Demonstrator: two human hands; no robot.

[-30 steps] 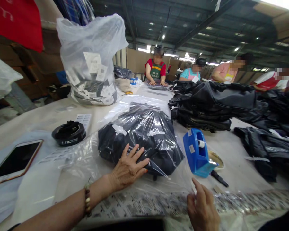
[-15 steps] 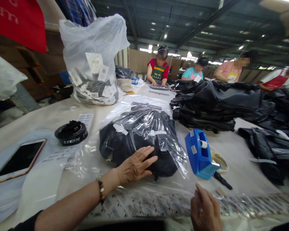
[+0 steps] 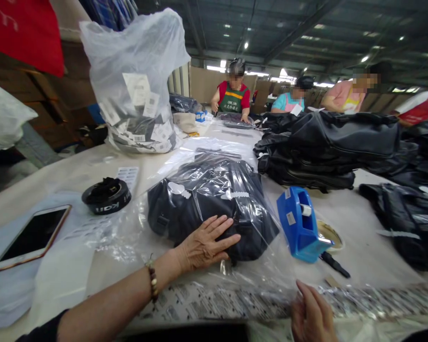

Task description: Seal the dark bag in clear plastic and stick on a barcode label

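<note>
A dark folded bag (image 3: 207,199) lies inside a clear plastic bag (image 3: 128,237) on the white table (image 3: 74,171). My left hand (image 3: 205,242) rests flat on its near end, fingers spread. My right hand (image 3: 312,316) is at the bottom edge, fingers curled on the printed open end of the plastic bag (image 3: 242,299). A blue tape dispenser (image 3: 299,223) stands just to the right of the packed bag.
A phone (image 3: 32,237) lies at the left with a black tape roll (image 3: 107,194) behind it. A big clear sack of tagged items (image 3: 137,85) stands at the back left. Black bags (image 3: 324,147) are piled at the right. Several people work at the far end.
My left hand slid a little to the right along the packed bag. My right hand dropped slightly lower at the plastic's open end. The view shifted a bit.
</note>
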